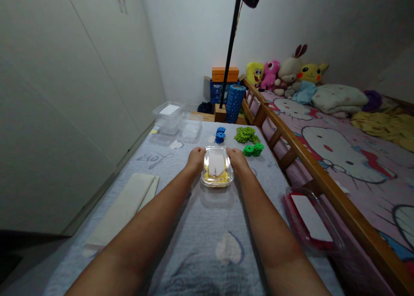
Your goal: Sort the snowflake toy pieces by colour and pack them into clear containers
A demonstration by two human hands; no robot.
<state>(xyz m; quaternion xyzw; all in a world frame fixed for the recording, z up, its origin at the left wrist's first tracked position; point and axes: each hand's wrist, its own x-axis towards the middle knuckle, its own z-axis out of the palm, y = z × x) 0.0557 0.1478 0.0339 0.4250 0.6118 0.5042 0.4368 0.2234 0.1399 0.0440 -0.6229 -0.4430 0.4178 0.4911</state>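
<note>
A clear plastic container (pixel 217 166) with its lid on and a white label on top is held out in front of me. Yellow pieces show through its lower part. My left hand (pixel 196 159) grips its left side near the far corner, and my right hand (pixel 237 159) has hold of the opposite side. Most of the fingers are hidden behind the container's edges. Just beyond it lie blue notched discs (pixel 220 135). Green discs (pixel 253 150) and a heap of lime-green pieces (pixel 246 135) are past my right hand.
Stacked clear containers (pixel 169 115) stand at the far left, beside another clear container (pixel 190 129). A lidded container with red contents (pixel 308 218) lies at the right, near the wooden bed rail (pixel 291 156). Folded cream cloth or paper (pixel 126 207) lies left of my arm.
</note>
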